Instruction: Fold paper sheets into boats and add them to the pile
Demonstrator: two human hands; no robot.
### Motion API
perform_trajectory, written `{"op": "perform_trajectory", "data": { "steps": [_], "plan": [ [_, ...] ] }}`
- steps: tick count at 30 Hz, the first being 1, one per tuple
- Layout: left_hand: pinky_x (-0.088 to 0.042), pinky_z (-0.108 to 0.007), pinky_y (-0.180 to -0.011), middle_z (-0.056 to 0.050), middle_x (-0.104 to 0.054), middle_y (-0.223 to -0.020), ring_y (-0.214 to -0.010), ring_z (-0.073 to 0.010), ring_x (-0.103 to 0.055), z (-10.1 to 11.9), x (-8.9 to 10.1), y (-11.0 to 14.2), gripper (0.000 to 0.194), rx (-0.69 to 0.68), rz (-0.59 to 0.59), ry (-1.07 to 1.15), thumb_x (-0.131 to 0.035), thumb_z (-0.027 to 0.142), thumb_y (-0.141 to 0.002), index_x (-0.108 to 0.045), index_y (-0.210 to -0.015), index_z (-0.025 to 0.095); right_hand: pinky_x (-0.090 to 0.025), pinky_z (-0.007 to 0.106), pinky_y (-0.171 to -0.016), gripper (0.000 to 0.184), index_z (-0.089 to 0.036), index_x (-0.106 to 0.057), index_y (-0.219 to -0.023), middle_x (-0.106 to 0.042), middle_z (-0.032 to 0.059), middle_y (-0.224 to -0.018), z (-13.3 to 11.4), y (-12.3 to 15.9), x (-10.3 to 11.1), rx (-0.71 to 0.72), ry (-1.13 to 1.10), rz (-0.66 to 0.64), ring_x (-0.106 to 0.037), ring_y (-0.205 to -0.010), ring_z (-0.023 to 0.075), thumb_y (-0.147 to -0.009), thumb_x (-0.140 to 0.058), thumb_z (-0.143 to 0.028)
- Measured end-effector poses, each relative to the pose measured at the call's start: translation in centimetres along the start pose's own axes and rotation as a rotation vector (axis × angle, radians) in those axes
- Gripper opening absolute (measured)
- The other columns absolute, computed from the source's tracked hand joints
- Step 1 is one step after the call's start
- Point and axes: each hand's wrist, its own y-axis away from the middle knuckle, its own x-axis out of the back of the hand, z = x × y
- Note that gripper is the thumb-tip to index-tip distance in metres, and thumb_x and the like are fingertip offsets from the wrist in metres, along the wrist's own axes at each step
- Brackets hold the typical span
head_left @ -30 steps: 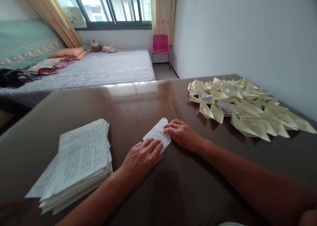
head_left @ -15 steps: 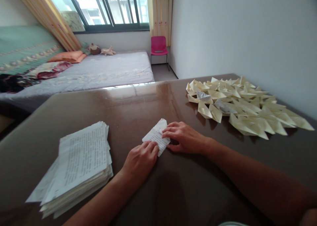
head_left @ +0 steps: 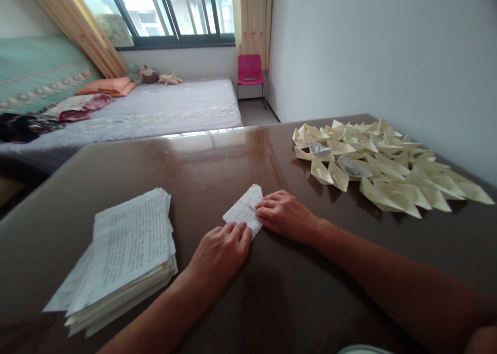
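A small folded sheet of printed paper [head_left: 243,209] lies on the dark brown table [head_left: 217,162] in front of me. My left hand [head_left: 222,250] rests at its near edge, fingers curled onto the paper. My right hand [head_left: 285,215] presses on its right side with fingers bent and close together. A thick stack of printed pages [head_left: 124,253] sits to the left of my left hand. A heap of folded cream paper boats [head_left: 378,165] covers the table's right side.
The table stands against a white wall [head_left: 368,43] on the right. Beyond its far edge are a bed [head_left: 155,108] with pillows, a pink chair [head_left: 251,70] and a window with curtains.
My left hand has pulled back a little along the paper's near edge and its fingers have curled. My right hand has shifted slightly over the paper's right side. The paper stays in place.
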Motion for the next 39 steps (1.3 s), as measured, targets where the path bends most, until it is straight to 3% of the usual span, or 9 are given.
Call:
{"op": "perform_trajectory", "data": {
  "steps": [3, 8, 13, 16, 20, 25, 31, 36, 39],
  "plan": [
    [-0.050, -0.032, -0.065, -0.005, -0.067, -0.095, -0.085, -0.0218, -0.063, 0.6, 0.1, -0.1, 0.015, -0.032, -0.011, -0.053, -0.054, 0.007, -0.085, -0.062, -0.093, 0.017, -0.039, 0.035, -0.092, 0.018, -0.020, -0.068, -0.092, -0.071, 0.0057, -0.105, 0.1, 0.0, 0.3, -0.004, -0.035, 0.000, -0.061, -0.102, 0.0205, -0.091, -0.051, -0.025],
    [-0.048, -0.030, -0.063, -0.003, -0.065, -0.090, -0.084, -0.0206, -0.062, 0.1, -0.5, -0.3, 0.010, -0.037, 0.054, -0.023, -0.053, 0.012, -0.087, -0.060, -0.090, 0.018, -0.041, 0.032, -0.090, 0.020, -0.022, -0.067, -0.099, -0.071, 0.0045, -0.103, 0.4, 0.2, 1.2, 0.015, -0.167, -0.010, -0.063, -0.096, 0.0189, -0.083, -0.061, -0.032],
    [-0.046, -0.025, -0.065, -0.002, -0.064, -0.088, -0.084, -0.0164, -0.061, -1.2, -0.9, -0.4, 0.012, 0.145, 0.102, 0.152, -0.047, 0.021, -0.092, -0.058, -0.087, 0.020, -0.038, 0.036, -0.092, 0.022, -0.023, -0.066, -0.099, -0.069, 0.0049, -0.110, 0.1, 0.2, 1.0, 0.031, -0.110, -0.007, -0.061, -0.102, 0.0223, -0.081, -0.063, -0.034],
    [-0.047, -0.025, -0.067, -0.002, -0.065, -0.098, -0.088, -0.0159, -0.061, -1.7, -0.7, -0.4, 0.016, 0.221, 0.108, 0.299, -0.046, 0.031, -0.093, -0.059, -0.094, 0.022, -0.036, 0.038, -0.093, 0.012, -0.022, -0.067, -0.090, -0.070, 0.0047, -0.109, -0.2, 0.2, 0.5, 0.003, -0.054, 0.022, -0.060, -0.102, 0.0219, -0.084, -0.058, -0.025],
    [-0.048, -0.030, -0.080, -0.003, -0.064, -0.113, -0.106, -0.0217, -0.054, -2.0, -0.8, -0.4, 0.041, 0.140, 0.155, 0.371, -0.058, 0.050, -0.084, -0.056, -0.117, 0.026, -0.037, 0.036, -0.090, 0.012, -0.024, -0.068, -0.086, -0.071, 0.0026, -0.105, -0.1, 0.2, 0.5, -0.014, -0.090, 0.019, -0.061, -0.100, 0.0199, -0.086, -0.057, -0.025],
    [-0.046, -0.028, -0.082, 0.000, -0.068, -0.102, -0.096, -0.0167, -0.056, -2.1, -2.1, -0.7, 0.021, 0.117, 0.141, 0.507, -0.045, 0.029, -0.094, -0.066, -0.100, 0.028, -0.039, 0.035, -0.091, 0.011, -0.024, -0.069, -0.084, -0.070, 0.0001, -0.109, 0.5, 0.3, 1.2, -0.021, -0.160, -0.041, -0.057, -0.106, 0.0209, -0.086, -0.059, -0.029],
    [-0.045, -0.025, -0.070, 0.000, -0.066, -0.081, -0.075, -0.0143, -0.059, -2.6, -2.8, -1.4, 0.026, 0.374, 0.133, 0.655, -0.045, 0.038, -0.093, -0.065, -0.091, 0.022, -0.039, 0.035, -0.089, 0.016, -0.025, -0.070, -0.087, -0.069, -0.0002, -0.113, 1.1, 0.4, 0.9, -0.084, -0.282, -0.030, -0.056, -0.106, 0.0195, -0.089, -0.056, -0.032],
    [-0.044, -0.025, -0.068, 0.000, -0.066, -0.080, -0.073, -0.0147, -0.060, -2.3, -2.9, -1.7, 0.024, 0.415, 0.139, 0.628, -0.044, 0.037, -0.092, -0.062, -0.088, 0.021, -0.035, 0.042, -0.090, 0.018, -0.026, -0.070, -0.090, -0.068, 0.0019, -0.115, 0.7, 0.4, 0.0, -0.168, -0.285, 0.014, -0.054, -0.109, 0.0212, -0.091, -0.054, -0.034],
    [-0.044, -0.025, -0.067, 0.001, -0.067, -0.081, -0.072, -0.0144, -0.061, -2.0, -3.0, -1.7, 0.022, 0.445, 0.172, 0.602, -0.044, 0.037, -0.092, -0.058, -0.102, 0.023, -0.033, 0.044, -0.092, 0.018, -0.024, -0.068, -0.089, -0.066, 0.0035, -0.117, 0.3, 0.4, -0.5, -0.214, -0.253, 0.040, -0.052, -0.111, 0.0225, -0.091, -0.053, -0.035]
  ]
}}
